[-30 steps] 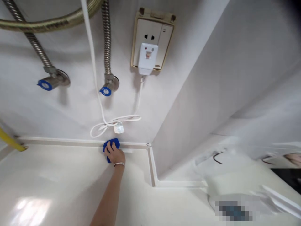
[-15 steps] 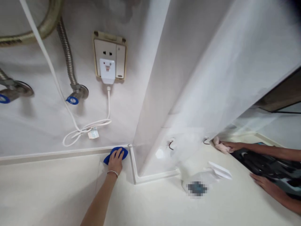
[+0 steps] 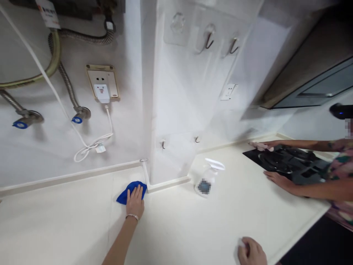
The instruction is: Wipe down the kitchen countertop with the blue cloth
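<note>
My left hand (image 3: 135, 200), with a bracelet at the wrist, presses a blue cloth (image 3: 123, 198) onto the pale countertop (image 3: 68, 221). The cloth lies beside the corner where the raised edging meets the pillar. At the bottom, right of centre, my right hand (image 3: 252, 252) rests on the counter with its fingers curled in. Something whitish shows by its fingers, too small to name. Between my hands and farther back stands a clear spray bottle (image 3: 212, 175) with a white trigger head, its label blurred.
A co-worker's hand holds a pinkish cloth (image 3: 260, 146) behind the black gas stove (image 3: 286, 162); their other hand (image 3: 281, 180) rests at its front. A plugged-in white cord (image 3: 91, 145) hangs on the wall. Hooks (image 3: 164, 144) stick out from the pillar (image 3: 176, 110).
The view has swung up and to the right. My left hand and the blue cloth have come away from the back edging toward me. My right hand has come into view.
</note>
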A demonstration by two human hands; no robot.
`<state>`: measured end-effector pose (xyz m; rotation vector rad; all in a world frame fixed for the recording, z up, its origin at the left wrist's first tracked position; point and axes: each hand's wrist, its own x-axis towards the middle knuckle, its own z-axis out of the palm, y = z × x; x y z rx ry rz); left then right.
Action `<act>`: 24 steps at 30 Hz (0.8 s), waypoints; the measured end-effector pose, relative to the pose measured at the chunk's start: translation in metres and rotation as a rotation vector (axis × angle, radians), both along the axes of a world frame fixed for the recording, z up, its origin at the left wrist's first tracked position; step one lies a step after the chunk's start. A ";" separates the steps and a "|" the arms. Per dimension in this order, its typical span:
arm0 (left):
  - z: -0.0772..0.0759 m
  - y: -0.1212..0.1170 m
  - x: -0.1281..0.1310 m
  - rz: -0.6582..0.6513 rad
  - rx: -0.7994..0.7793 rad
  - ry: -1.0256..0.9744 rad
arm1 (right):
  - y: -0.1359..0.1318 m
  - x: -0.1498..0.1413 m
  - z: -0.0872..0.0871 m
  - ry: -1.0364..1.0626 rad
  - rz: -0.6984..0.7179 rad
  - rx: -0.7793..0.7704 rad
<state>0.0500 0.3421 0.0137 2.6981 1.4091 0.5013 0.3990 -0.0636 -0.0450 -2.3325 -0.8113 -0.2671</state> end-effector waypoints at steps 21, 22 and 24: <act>0.074 0.016 -0.127 0.448 -0.232 -0.522 | 0.003 -0.008 -0.002 -0.078 -0.051 -0.052; 0.079 0.022 -0.128 0.505 -0.218 -0.567 | 0.004 -0.008 -0.003 -0.096 -0.049 -0.048; 0.087 0.032 -0.123 0.585 -0.187 -0.657 | 0.006 -0.010 -0.002 -0.126 -0.046 -0.039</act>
